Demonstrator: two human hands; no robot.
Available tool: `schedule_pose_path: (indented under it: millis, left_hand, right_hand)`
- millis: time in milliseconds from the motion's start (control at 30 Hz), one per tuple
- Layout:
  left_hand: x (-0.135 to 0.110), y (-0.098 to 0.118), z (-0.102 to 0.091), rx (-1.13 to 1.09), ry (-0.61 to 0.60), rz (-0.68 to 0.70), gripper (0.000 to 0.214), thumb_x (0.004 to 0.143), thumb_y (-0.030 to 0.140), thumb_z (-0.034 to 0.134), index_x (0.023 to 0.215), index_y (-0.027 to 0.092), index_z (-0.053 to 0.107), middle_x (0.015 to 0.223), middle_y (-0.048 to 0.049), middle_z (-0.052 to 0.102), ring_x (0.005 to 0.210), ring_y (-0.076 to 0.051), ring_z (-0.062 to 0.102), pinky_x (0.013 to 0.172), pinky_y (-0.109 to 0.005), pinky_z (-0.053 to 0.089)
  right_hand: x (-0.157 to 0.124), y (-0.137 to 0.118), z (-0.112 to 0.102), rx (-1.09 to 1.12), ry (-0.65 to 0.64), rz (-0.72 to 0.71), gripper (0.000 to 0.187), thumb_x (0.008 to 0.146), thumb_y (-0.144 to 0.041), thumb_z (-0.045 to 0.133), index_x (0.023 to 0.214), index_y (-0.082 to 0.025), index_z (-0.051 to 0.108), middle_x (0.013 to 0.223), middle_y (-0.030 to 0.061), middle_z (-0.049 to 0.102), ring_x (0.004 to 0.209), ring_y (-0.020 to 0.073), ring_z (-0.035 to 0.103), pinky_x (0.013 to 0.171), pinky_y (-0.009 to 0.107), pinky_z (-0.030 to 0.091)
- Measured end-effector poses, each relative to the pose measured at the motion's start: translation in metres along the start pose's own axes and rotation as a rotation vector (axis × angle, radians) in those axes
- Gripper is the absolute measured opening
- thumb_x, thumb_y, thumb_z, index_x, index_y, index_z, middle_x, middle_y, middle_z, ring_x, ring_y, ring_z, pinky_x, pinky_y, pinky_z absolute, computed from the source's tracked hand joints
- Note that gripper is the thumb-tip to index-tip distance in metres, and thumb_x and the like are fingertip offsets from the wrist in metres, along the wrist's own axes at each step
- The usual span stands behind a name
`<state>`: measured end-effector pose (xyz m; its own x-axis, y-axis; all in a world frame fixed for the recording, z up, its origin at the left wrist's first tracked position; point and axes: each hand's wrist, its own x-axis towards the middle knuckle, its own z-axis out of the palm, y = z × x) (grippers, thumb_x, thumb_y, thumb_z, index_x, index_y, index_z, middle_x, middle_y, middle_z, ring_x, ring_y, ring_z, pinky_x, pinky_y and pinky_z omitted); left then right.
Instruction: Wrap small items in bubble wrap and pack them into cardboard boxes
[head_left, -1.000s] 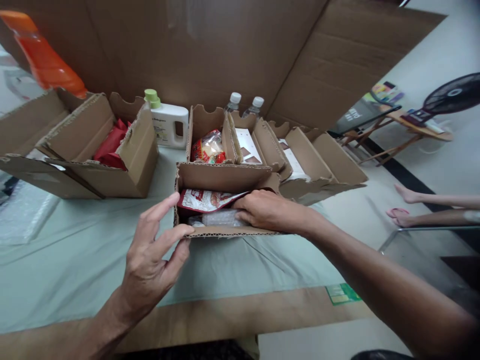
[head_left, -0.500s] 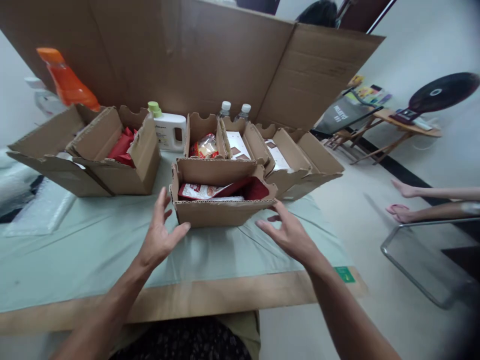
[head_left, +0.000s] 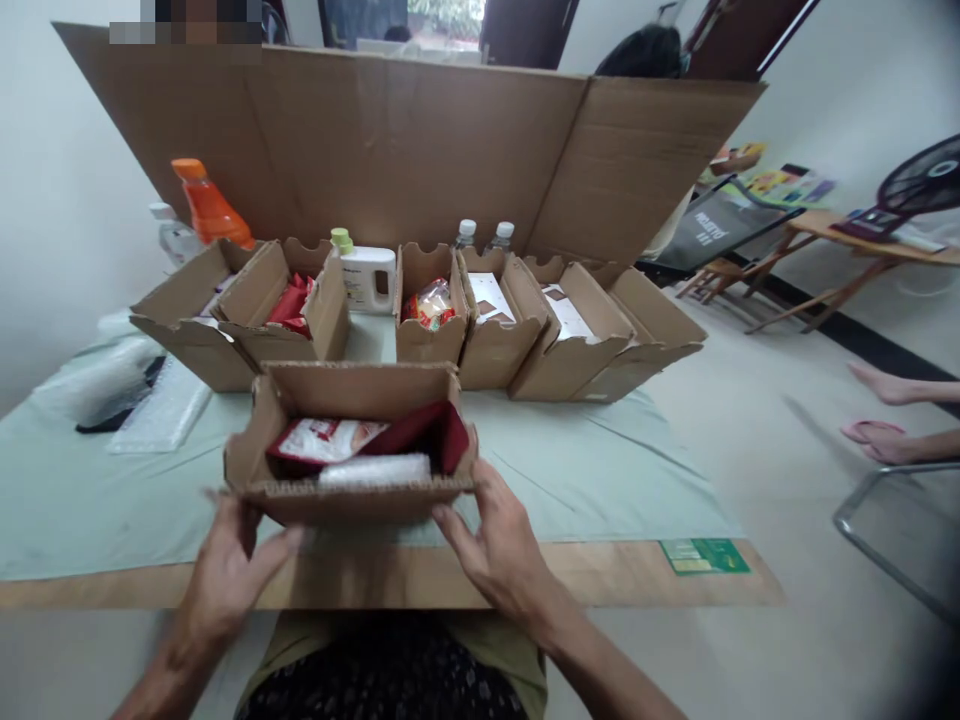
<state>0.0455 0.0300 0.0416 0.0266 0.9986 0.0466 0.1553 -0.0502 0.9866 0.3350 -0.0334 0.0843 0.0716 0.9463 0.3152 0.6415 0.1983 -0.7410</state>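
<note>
An open cardboard box is held at the table's front edge, tilted a little, between my two hands. My left hand grips its left end, fingers behind and beneath the corner. At the right end, my right hand has its thumb on the front and its fingers along the side. Inside lie a red packet with a white printed panel and a roll-like piece of bubble wrap. Further dark red wrapping fills the right part of the box.
Several cardboard boxes with packets stand behind, before a tall cardboard panel. A white jug, an orange bottle and clear bottles stand among them. Bubble wrap lies at left. A green card sits on the front edge. Another person's legs show right.
My hands have closed on the box ends and brought the box toward me and to the left, away from the row of boxes. The camera view has shifted too.
</note>
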Motion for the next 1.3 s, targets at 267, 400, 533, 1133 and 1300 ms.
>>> schedule_pose_path:
  millis: [267,400,533,1133,1300]
  left_hand:
    - [0.046,0.062,0.082,-0.152,-0.125,0.276,0.082,0.077,0.035,0.082,0.149,0.023,0.047,0.143,-0.0123,0.059,0.142,-0.033,0.050,0.122,-0.047,0.038]
    - [-0.012,0.031,0.068,-0.121,-0.150,0.108,0.083,0.078,0.038,0.082,0.152,0.022,0.047,0.148,-0.0136,0.058,0.145,-0.034,0.048,0.123,-0.046,0.038]
    - [-0.019,0.013,0.008,0.028,0.083,-0.054,0.076,0.075,0.045,0.084,0.139,0.018,0.054,0.131,-0.0133,0.068,0.127,-0.034,0.062,0.113,-0.048,0.048]
    - [0.030,-0.015,0.022,-0.005,0.048,0.074,0.069,0.082,0.038,0.074,0.144,0.020,0.050,0.146,-0.0147,0.059,0.135,-0.033,0.057,0.116,-0.049,0.045]
    - [-0.007,-0.038,0.042,-0.015,0.102,-0.011,0.085,0.087,0.040,0.071,0.160,0.031,0.030,0.168,-0.0129,0.033,0.152,-0.036,0.039,0.114,-0.054,0.048]
  right_hand:
    - [0.008,0.002,-0.041,-0.104,0.321,0.101,0.031,0.096,-0.036,0.060,0.123,-0.021,0.064,0.114,0.0132,0.073,0.109,0.0325,0.068,0.094,0.049,0.057]
    - [-0.059,0.000,-0.025,-0.176,0.357,0.054,0.043,0.097,-0.030,0.061,0.140,-0.024,0.057,0.137,0.0151,0.065,0.130,0.0363,0.059,0.105,0.055,0.051]
    - [-0.038,-0.008,0.024,-0.043,0.217,-0.043,0.053,0.098,-0.024,0.058,0.150,-0.025,0.048,0.145,0.0135,0.061,0.131,0.0319,0.059,0.109,0.055,0.051]
    - [-0.057,0.054,0.036,0.339,0.291,0.302,0.061,0.098,-0.040,0.063,0.155,-0.026,0.046,0.155,0.0152,0.054,0.133,0.0313,0.060,0.105,0.049,0.054]
    - [0.003,0.073,0.025,0.553,0.132,0.298,0.062,0.092,-0.053,0.068,0.148,-0.027,0.055,0.155,0.0107,0.056,0.134,0.0309,0.059,0.098,0.040,0.057]
